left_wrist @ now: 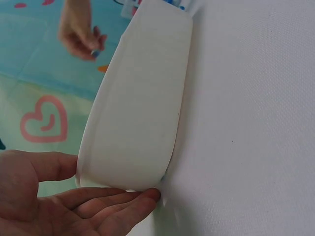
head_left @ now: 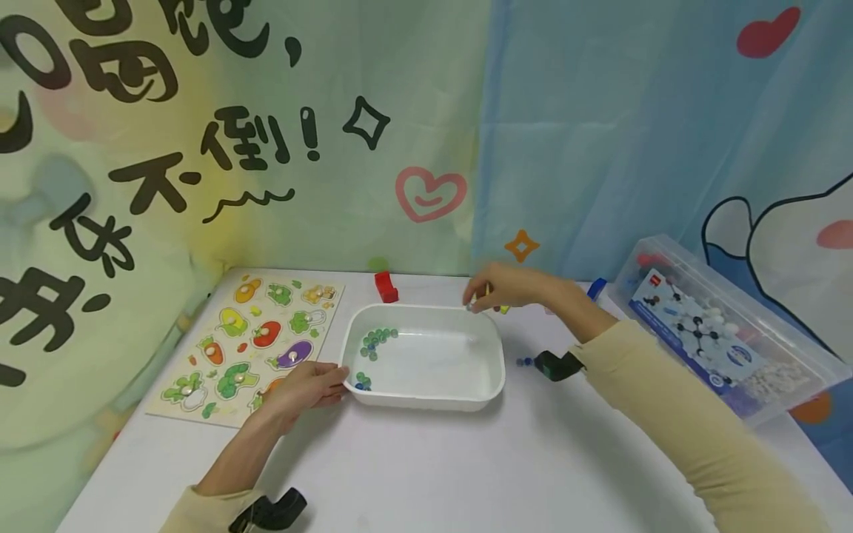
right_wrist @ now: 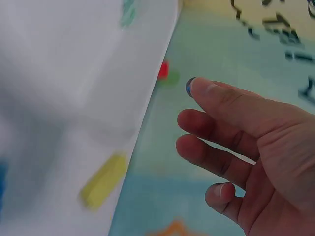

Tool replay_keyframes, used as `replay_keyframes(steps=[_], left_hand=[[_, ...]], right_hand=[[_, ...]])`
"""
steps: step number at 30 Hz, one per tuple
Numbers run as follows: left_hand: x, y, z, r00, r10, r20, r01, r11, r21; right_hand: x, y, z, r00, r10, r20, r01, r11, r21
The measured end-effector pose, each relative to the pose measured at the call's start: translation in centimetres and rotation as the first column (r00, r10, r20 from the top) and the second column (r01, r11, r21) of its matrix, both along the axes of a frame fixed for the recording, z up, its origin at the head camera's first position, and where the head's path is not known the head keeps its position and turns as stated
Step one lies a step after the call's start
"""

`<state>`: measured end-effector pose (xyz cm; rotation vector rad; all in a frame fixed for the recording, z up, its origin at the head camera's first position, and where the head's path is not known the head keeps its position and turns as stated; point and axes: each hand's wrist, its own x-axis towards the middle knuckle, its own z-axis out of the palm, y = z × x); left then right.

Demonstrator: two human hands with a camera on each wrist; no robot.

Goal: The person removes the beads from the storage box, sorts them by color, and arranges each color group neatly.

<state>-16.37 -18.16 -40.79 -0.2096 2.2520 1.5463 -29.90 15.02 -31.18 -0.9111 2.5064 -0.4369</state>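
Observation:
A white rectangular tray sits in the middle of the table. My left hand grips its left end; in the left wrist view the thumb meets the rim and the fingers lie against the outer wall. Green and blue glass marbles are gathered along the tray's left side. Over the tray's far right corner, my right hand pinches a small blue marble at the tips of thumb and forefinger. A few dark blue marbles lie on the table just right of the tray.
A wooden vegetable puzzle board lies on the left. Behind the tray is a red block, and a yellow block shows near the table's far edge. A clear plastic box stands at the right. A printed curtain hangs behind.

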Motion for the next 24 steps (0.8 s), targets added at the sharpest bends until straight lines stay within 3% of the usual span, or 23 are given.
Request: replay_keyframes(steps=[5,12,18,24], left_hand=[[0.0,0.1,0.0,1.0,-0.005,0.002,0.005,1.0,-0.01],[0.0,0.3,0.1,1.0,0.007,0.011,-0.007,1.0,-0.008],[0.2,0.2,0.2,1.0,0.002,0.001,-0.002,1.0,-0.005],[0.2,0.3,0.3,1.0,0.008,0.016,-0.008,1.0,-0.006]], right_hand=[[1.1,7.1,-1.5,0.992,-0.126,-0.006,0.126,0.992,-0.007],[3.1,14.9,-5.8,0.971,-0.237,0.021,0.238,0.971,-0.021],[4.5,18.0,-8.9,0.939,-0.339,0.061,0.341,0.94,-0.024],[5.1,18.8,-10.1,0.931,-0.365,0.026,0.366,0.93,-0.03]])
